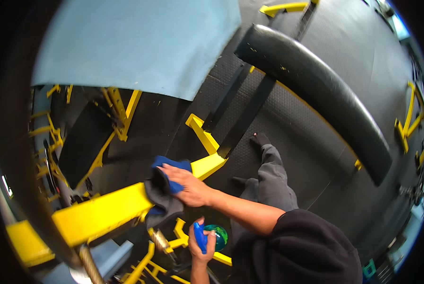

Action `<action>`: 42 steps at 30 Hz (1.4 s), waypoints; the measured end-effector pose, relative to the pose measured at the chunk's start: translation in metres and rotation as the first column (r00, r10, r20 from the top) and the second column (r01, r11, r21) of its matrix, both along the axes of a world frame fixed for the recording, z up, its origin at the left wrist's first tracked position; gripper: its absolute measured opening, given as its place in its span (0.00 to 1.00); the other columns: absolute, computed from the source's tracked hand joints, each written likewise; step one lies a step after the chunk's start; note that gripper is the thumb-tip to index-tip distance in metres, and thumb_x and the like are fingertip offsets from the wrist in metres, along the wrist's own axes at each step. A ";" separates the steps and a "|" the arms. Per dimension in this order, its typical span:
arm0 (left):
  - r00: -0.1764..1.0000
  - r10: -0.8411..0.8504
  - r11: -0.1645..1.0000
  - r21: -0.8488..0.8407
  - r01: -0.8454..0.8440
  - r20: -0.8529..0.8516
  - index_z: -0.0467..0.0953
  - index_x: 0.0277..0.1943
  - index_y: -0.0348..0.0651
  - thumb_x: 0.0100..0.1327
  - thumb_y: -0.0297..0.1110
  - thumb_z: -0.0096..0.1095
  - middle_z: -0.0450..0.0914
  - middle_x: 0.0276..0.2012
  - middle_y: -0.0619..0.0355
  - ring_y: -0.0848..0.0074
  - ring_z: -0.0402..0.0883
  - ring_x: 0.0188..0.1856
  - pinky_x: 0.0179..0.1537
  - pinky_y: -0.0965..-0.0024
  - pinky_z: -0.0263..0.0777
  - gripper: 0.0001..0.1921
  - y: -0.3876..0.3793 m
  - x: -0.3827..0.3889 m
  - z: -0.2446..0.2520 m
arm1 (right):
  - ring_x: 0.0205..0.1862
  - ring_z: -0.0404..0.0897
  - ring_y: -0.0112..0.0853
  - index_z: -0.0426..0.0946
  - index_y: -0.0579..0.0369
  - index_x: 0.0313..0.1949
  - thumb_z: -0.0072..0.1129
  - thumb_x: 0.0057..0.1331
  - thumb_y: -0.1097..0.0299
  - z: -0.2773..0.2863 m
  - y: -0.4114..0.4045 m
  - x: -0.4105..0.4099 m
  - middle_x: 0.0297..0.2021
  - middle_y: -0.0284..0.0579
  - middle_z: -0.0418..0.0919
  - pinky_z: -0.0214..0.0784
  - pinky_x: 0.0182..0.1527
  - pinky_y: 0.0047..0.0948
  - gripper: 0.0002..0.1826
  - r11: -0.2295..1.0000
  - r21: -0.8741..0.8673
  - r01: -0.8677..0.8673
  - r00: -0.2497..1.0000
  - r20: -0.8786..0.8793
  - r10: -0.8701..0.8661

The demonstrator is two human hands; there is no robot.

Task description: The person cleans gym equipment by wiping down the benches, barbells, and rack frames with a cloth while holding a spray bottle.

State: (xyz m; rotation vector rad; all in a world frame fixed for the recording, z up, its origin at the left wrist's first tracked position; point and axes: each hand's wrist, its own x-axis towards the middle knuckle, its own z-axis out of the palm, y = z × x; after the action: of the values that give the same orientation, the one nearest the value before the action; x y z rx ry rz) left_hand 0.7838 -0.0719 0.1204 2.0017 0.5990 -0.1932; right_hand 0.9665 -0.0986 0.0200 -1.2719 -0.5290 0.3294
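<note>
My right hand [194,190] lies flat on a blue and dark grey cloth [164,209], pressing it onto a yellow steel beam [102,209] of a gym machine frame. The cloth drapes over the beam and hangs down on the near side. Lower in the view, my left hand [199,245] grips a spray bottle by its blue trigger head [199,237]. The bottle's green, translucent body [219,237] shows beside the fingers. Past the cloth, the beam runs on to a yellow foot piece [203,136] joined to black rails.
A long black padded bench [314,92] with worn spots stands at upper right. A light blue panel [137,42] fills the upper left. More yellow-framed equipment [116,117] stands at left and below. Dark textured mats [226,81] cover the floor, near my legs [274,174].
</note>
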 end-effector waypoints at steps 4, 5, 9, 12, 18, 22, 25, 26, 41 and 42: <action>0.990 -0.140 0.990 0.008 0.140 0.011 0.67 0.57 0.32 0.57 0.21 0.62 0.71 0.58 0.46 0.81 0.73 0.37 0.46 0.77 0.70 0.24 -0.007 0.020 -0.034 | 0.59 0.74 0.43 0.71 0.57 0.57 0.50 0.68 0.63 -0.186 -0.040 -0.040 0.54 0.53 0.75 0.63 0.62 0.37 0.20 0.974 -0.177 0.140 0.867 -0.453 -0.206; 0.988 -0.151 0.988 -0.009 0.151 -0.012 0.67 0.57 0.32 0.57 0.21 0.62 0.71 0.59 0.46 0.81 0.73 0.37 0.46 0.77 0.70 0.23 -0.012 0.025 -0.037 | 0.53 0.77 0.44 0.74 0.55 0.52 0.51 0.66 0.63 -0.206 -0.049 -0.034 0.48 0.52 0.78 0.70 0.53 0.37 0.17 0.948 -0.247 0.202 0.898 -0.339 -0.280; 0.984 -0.176 0.984 0.031 0.176 0.007 0.67 0.57 0.31 0.58 0.22 0.61 0.73 0.57 0.47 0.80 0.74 0.36 0.42 0.77 0.71 0.23 -0.004 0.016 -0.060 | 0.48 0.76 0.51 0.74 0.56 0.45 0.57 0.58 0.66 -0.167 -0.014 -0.031 0.41 0.57 0.77 0.69 0.47 0.43 0.15 0.935 -0.352 0.055 0.993 -0.078 -0.087; 0.987 -0.149 0.989 0.006 0.150 -0.057 0.66 0.57 0.30 0.58 0.22 0.61 0.73 0.56 0.47 0.79 0.74 0.36 0.40 0.76 0.71 0.23 0.003 0.005 -0.071 | 0.65 0.66 0.49 0.68 0.55 0.62 0.58 0.55 0.65 -0.095 0.004 -0.053 0.61 0.57 0.69 0.59 0.66 0.42 0.33 0.954 -0.277 0.113 0.980 -0.125 -0.153; 0.955 -0.288 0.957 -0.043 0.286 -0.069 0.66 0.58 0.29 0.59 0.21 0.61 0.71 0.58 0.44 0.73 0.77 0.46 0.43 0.76 0.74 0.24 -0.011 0.022 -0.103 | 0.54 0.74 0.50 0.75 0.61 0.49 0.47 0.58 0.69 -0.262 -0.055 -0.062 0.50 0.58 0.78 0.66 0.59 0.42 0.20 0.783 -0.470 0.408 0.826 -0.174 -0.536; 0.964 -0.262 0.965 -0.020 0.262 -0.049 0.66 0.58 0.29 0.58 0.22 0.61 0.71 0.58 0.44 0.72 0.77 0.46 0.44 0.75 0.74 0.24 0.004 0.008 -0.109 | 0.55 0.73 0.52 0.76 0.55 0.53 0.45 0.57 0.69 -0.247 -0.035 -0.089 0.51 0.60 0.77 0.64 0.60 0.41 0.23 0.771 -0.493 0.403 0.734 -0.329 -0.594; 0.939 -0.317 0.947 0.002 0.320 -0.129 0.66 0.59 0.30 0.58 0.22 0.62 0.71 0.58 0.44 0.74 0.78 0.44 0.44 0.76 0.74 0.25 0.011 0.006 -0.106 | 0.53 0.77 0.47 0.79 0.61 0.47 0.51 0.63 0.57 -0.213 -0.039 -0.102 0.47 0.61 0.80 0.67 0.55 0.38 0.22 0.707 -0.706 0.051 0.029 -0.706 -0.707; 0.936 -0.317 0.947 0.011 0.322 -0.151 0.66 0.59 0.30 0.58 0.23 0.62 0.72 0.57 0.44 0.74 0.78 0.42 0.43 0.76 0.74 0.25 0.016 -0.002 -0.103 | 0.54 0.77 0.43 0.78 0.63 0.49 0.52 0.64 0.50 -0.246 -0.028 -0.123 0.48 0.58 0.80 0.66 0.55 0.37 0.26 0.738 -0.656 0.160 -0.137 -0.755 -0.641; 0.937 -0.310 0.945 0.051 0.322 -0.160 0.67 0.59 0.30 0.58 0.24 0.63 0.75 0.55 0.45 0.75 0.79 0.37 0.42 0.73 0.75 0.25 0.030 -0.044 -0.082 | 0.59 0.69 0.29 0.65 0.60 0.63 0.53 0.71 0.56 -0.194 0.064 -0.119 0.57 0.38 0.72 0.57 0.64 0.29 0.27 0.352 -0.095 0.931 -0.011 -0.972 -0.233; 0.952 -0.252 0.959 0.089 0.270 -0.175 0.68 0.58 0.31 0.58 0.24 0.64 0.76 0.54 0.46 0.75 0.79 0.36 0.42 0.73 0.75 0.25 0.040 -0.048 -0.074 | 0.61 0.68 0.31 0.67 0.61 0.62 0.50 0.72 0.51 -0.160 0.053 -0.090 0.59 0.41 0.71 0.58 0.63 0.30 0.29 0.568 -0.336 0.751 -0.205 -0.937 -0.283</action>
State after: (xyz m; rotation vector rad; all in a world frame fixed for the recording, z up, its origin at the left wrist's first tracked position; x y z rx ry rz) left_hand 0.7354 -0.0323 0.0468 2.1857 0.4513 -0.4979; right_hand 0.8768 -0.0454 -0.1395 -0.4776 1.2243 0.2164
